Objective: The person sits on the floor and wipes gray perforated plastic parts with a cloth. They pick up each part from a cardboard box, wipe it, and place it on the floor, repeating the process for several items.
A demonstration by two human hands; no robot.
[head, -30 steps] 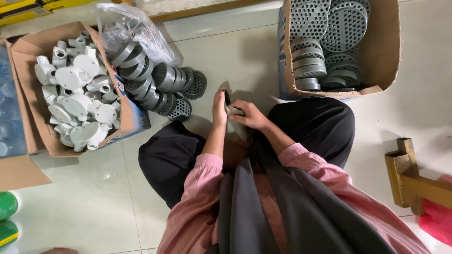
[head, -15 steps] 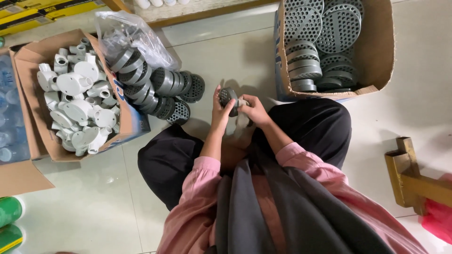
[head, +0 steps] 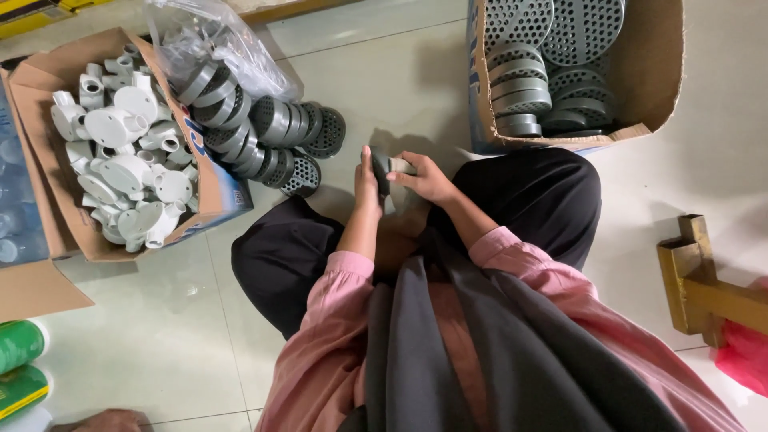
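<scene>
Left hand: the left hand (head: 367, 186) stands upright at centre frame, palm pressed flat against one side of a small grey round part (head: 381, 170), fingers straight and together.
Right hand: the right hand (head: 426, 178) curls round the other side of the same part — thumb and fingers closed on it.
Held part: dark grey, disc-like, seen edge-on; its face is hidden between the hands, above the person's lap.
Box at upper left: an open cardboard box (head: 48, 216) filled with pale grey plastic pipe fittings (head: 120, 172), round-bodied with short spouts.
Bag beside it: a clear plastic bag (head: 210, 36) lies open, with rows of grey perforated caps (head: 264, 136) spilling onto the floor — just left of the hands.
Box at upper right: a second cardboard box (head: 652, 76) holding stacked grey perforated discs (head: 528, 76), some lying flat, some on edge.
Floor: pale tiled floor (head: 144, 336).
Right edge: a yellow wooden piece (head: 700, 280), near the knee.
Lower left: green cans (head: 20, 364) at the frame edge.
</scene>
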